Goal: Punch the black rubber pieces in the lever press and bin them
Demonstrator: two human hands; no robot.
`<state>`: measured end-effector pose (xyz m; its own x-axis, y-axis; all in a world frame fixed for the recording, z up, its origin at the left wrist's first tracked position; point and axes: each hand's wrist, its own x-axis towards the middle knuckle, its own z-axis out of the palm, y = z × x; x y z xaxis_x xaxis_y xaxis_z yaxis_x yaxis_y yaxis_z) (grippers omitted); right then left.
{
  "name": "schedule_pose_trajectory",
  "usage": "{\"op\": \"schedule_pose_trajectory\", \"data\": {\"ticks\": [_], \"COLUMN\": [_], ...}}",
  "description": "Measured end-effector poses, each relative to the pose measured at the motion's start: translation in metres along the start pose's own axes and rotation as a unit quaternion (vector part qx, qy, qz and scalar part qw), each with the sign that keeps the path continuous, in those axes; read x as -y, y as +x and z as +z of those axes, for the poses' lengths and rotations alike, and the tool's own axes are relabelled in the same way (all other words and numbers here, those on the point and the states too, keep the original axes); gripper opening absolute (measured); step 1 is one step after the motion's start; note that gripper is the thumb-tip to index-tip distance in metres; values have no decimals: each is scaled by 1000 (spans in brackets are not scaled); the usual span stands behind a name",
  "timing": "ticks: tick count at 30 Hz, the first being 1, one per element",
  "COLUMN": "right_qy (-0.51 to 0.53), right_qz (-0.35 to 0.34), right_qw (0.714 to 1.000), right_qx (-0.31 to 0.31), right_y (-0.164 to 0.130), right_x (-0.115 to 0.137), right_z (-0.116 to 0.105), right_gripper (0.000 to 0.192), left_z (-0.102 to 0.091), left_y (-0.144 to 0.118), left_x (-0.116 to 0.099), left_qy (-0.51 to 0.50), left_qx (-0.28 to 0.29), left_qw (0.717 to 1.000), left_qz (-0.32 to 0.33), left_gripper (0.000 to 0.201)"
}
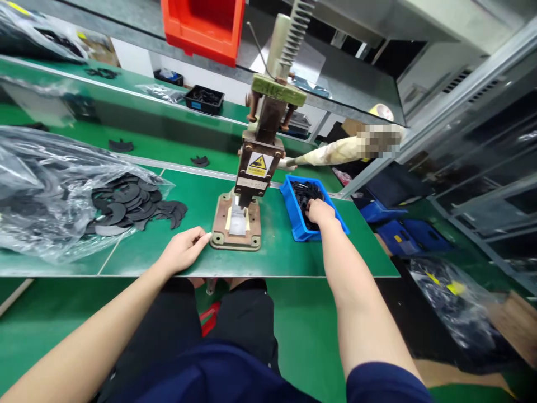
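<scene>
A hand press [255, 162] with a yellow warning label stands on its metal base [236, 225] on the green table [176, 263]. My left hand [184, 249] rests on the table just left of the base, fingers loosely curled, nothing visible in it. My right hand [321, 212] reaches into a blue bin [298, 219] of small black parts [306, 193]; its fingers are down among them and hidden. A pile of flat black crescent pieces [130, 204] spills from a clear plastic bag [46, 190] at the left.
The press lever [331, 152] sticks out to the right above the blue bin. A red bin [203, 25] sits on the shelf overhead. A black tray [204, 99] stands on the far bench. More blue bins [403, 232] and bagged parts [453, 299] lie on the floor at right.
</scene>
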<state>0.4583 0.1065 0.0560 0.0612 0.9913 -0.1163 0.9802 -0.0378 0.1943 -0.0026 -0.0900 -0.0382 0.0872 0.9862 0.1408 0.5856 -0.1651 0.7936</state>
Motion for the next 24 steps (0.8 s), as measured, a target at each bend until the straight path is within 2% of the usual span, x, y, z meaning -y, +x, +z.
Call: {"op": "schedule_pose_trajectory", "data": {"ticks": [14, 24], "right_qy": [-12, 19], "right_qz": [38, 60], "right_qw": [999, 997], "right_qx": [30, 33], "right_y": [-15, -26], "right_x": [3, -17], "right_z": [-2, 4], "right_gripper": [48, 45], "left_z": [-1, -2], "left_y": [-3, -4], "left_x": [-5, -5], "left_qy": [2, -1], "left_qx": [3, 2], "left_qw": [1000, 1000], "left_qz": [1, 0], "left_gripper": [46, 45]}}
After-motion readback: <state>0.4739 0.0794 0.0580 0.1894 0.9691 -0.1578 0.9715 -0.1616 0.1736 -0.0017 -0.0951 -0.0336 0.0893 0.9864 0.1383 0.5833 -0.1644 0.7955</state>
